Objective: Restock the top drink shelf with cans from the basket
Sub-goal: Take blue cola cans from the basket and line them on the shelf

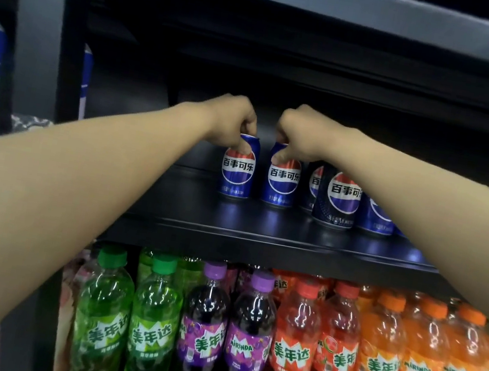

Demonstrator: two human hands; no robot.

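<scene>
Nearest you, the lower shelf holds upright soda bottles [249, 341] packed side by side: green at the left, then purple, red and orange toward the right. Above them, the dark top shelf [231, 218] carries a row of blue cans standing upright, with a darker can [337, 199] just in front of the row at the right. Both your bare arms stretch forward and up over the bottles to this shelf. Your left hand [231, 121] grips the top of the left can [238, 168] from above, fingers curled round its rim. Your right hand [300, 134] grips the next can [281, 178] the same way, thumb pressed on its front. The two cans stand close together, just apart.
</scene>
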